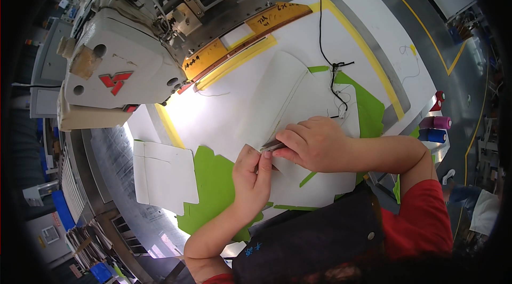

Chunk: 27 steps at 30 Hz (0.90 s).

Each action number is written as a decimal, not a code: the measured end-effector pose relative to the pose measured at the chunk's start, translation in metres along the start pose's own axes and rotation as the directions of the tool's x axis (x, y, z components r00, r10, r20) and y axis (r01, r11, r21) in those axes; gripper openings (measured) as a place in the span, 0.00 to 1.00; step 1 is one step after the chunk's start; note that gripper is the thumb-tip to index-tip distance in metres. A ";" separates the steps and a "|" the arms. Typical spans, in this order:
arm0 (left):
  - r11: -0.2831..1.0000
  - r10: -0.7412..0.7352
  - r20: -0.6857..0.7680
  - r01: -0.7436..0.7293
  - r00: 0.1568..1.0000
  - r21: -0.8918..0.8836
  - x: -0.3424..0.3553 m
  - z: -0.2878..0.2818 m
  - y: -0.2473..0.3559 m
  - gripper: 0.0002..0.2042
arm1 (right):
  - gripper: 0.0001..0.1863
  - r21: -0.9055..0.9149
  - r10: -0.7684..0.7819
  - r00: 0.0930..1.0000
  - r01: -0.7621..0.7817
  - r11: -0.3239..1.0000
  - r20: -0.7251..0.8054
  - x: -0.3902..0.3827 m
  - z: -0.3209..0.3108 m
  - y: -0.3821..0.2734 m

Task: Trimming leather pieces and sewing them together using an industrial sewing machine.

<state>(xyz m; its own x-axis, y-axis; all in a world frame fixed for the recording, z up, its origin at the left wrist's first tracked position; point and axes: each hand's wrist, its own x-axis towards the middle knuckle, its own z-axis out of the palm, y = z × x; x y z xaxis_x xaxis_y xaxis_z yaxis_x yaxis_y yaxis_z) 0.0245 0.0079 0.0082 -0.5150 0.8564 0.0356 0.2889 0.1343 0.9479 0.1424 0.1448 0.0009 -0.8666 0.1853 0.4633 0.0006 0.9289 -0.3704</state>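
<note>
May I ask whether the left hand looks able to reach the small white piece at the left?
Probably yes: only flat green material lies between the left hand and the small white piece, though that hand is pinching the central white panel.

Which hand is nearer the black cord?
Right: the right hand is just below the black cord in the picture; the left hand is farther away, lower and more leftward.

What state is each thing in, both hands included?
Left hand: pinching the white stitched piece
Right hand: gripping a small metal tool
Small metal tool: held, partly hidden
White stitched piece: sewn, held near one end
Black cord: knotted
Green sheet: lying partly covered
Sewing machine: running or stopped, unclear
</note>
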 end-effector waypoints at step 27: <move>0.987 0.100 0.022 -0.102 0.995 0.126 0.001 0.000 0.000 0.05 | 0.16 0.033 0.003 1.000 -0.004 0.999 0.015 -0.003 0.002 0.002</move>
<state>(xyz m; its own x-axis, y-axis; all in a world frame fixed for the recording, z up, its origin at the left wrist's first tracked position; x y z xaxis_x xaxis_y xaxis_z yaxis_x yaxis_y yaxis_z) 0.0236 0.0086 0.0081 -0.4653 0.8765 0.1234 0.4394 0.1076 0.8918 0.1442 0.1457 -0.0031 -0.8739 0.1837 0.4501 -0.0128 0.9169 -0.3990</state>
